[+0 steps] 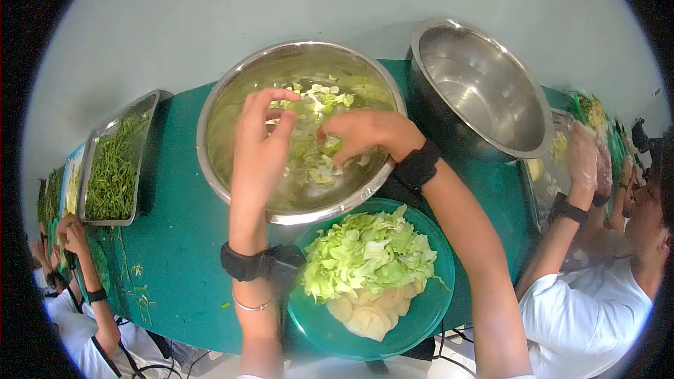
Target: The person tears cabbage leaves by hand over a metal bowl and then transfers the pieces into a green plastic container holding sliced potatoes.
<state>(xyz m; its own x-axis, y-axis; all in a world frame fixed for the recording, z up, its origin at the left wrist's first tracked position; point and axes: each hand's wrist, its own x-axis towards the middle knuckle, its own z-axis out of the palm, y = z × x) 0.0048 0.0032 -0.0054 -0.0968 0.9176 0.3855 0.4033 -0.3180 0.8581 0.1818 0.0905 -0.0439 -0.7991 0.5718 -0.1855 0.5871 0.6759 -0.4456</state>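
Both my hands are over a large steel bowl point(242, 70) that holds water and floating pieces of chopped green leaves point(326, 98). My left hand point(263, 137) is raised above the bowl's left part, its fingers curved and apart with nothing between them. In the bowl's right part, my right hand point(361, 133) reaches down with bent fingers around some leaf pieces at the water. Nearer to me, a green plate point(309, 326) bears a heap of chopped leaves point(372, 249) and pale slices point(368, 312).
An empty steel bowl point(484, 95) leans at the back right. A tray of cut green stalks point(112, 168) stands at the left. Co-workers' hands show at the far left point(70, 231) and, gloved, over a tray at the right point(583, 158). Scraps lie on the green table point(182, 260).
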